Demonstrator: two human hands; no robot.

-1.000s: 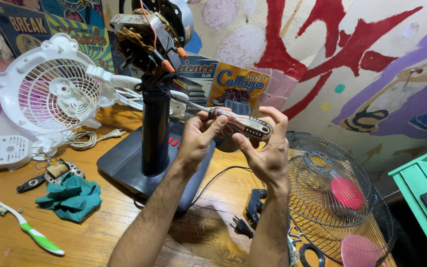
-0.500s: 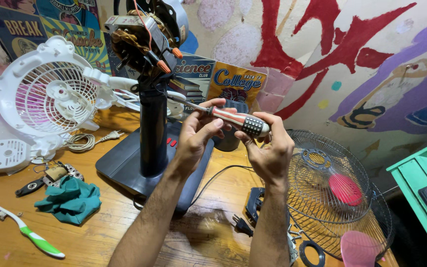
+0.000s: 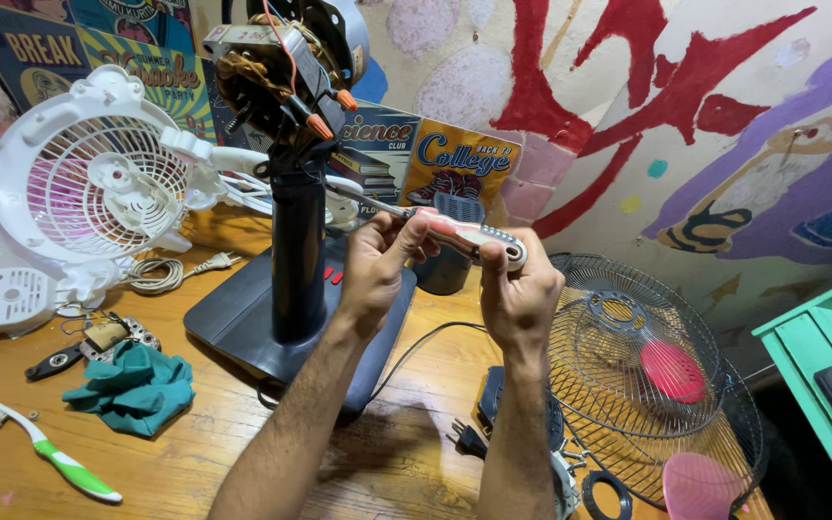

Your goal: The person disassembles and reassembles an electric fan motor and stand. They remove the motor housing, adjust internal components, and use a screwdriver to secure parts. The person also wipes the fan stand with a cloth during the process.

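Both hands on one screwdriver (image 3: 455, 234), held nearly level, well above the desk (image 3: 195, 462) and in front of the dark fan column (image 3: 298, 255). Left hand (image 3: 377, 265) wraps the front of the grey-and-red handle, fingers closed round it; right hand (image 3: 520, 294) pinches the butt end, fingers narrow and closed on the cap. The metal shaft runs left toward the column, just under the exposed motor (image 3: 276, 72) with its copper windings and orange-capped wires. Tip lies at or behind the column; cannot tell whether it sits in a screw.

Judgement on doing this step well:
- Keep the shaft in line with the screw axis; any tilt risks slipping out of the head.
- Right hand presses inward along the shaft, left hand turns (push first, then twist).
- Stay clear of the loose wires above the tip.
- The dark base (image 3: 243, 318) is not held down; a hard push could rock the stand.

Around: white fan guard (image 3: 98, 183) to the left, teal cloth (image 3: 132, 385), toothbrush (image 3: 55, 457), wire grille (image 3: 628, 356) and pink blade (image 3: 671, 371) to the right.
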